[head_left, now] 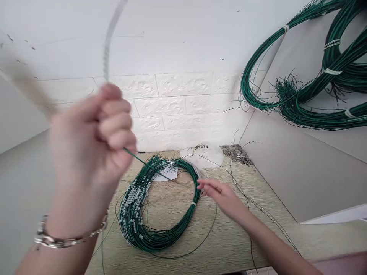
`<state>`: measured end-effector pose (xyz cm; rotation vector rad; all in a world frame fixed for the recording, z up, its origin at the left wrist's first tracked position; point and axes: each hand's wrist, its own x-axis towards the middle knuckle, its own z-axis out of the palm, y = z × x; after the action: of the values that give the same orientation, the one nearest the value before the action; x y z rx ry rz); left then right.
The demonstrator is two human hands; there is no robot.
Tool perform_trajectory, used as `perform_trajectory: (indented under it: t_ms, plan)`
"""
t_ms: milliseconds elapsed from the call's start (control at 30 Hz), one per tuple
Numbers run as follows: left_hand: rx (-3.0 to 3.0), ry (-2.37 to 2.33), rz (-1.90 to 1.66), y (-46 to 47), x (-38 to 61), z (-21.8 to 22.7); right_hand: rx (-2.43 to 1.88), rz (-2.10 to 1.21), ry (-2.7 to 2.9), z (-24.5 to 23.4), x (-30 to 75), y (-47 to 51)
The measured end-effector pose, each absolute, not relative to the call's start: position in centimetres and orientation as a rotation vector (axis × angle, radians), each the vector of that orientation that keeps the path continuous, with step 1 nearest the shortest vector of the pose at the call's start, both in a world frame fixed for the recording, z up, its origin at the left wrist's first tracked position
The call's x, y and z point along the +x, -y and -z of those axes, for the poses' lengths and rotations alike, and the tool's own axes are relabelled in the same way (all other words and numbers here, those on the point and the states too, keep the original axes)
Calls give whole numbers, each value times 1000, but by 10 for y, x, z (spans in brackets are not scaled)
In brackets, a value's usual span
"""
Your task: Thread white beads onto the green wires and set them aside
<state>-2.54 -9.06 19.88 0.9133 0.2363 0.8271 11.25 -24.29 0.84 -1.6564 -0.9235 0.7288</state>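
My left hand [94,133], with a chain bracelet [71,240] at the wrist, is raised close to the camera in a closed fist, blurred. It grips a green wire [143,162]; a blurred whitish strand with a beaded or twisted look [106,57] rises from the top of the fist. The wire slants down toward my right hand [216,193], whose fingertips are pinched together where its blurred end seems to arrive. Below lies a round coil of green wires [177,235], tied with a white band, many small white beads [133,200] on its left side.
Several tied coils of green wire [260,57] hang at the upper right by a pale panel [275,168]. A heap of small grey bits [237,153] and a white plastic sheet [213,158] lie against the brick-pattern wall [200,103]. Loose thin wires trail across the wooden table [229,244].
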Motion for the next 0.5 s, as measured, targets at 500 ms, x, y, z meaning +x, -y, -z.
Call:
perform_trajectory:
  t_ms: [500]
  plan:
    - [1319,-10,-426,168,26,-107,-1157,-315,983,-153,124,256]
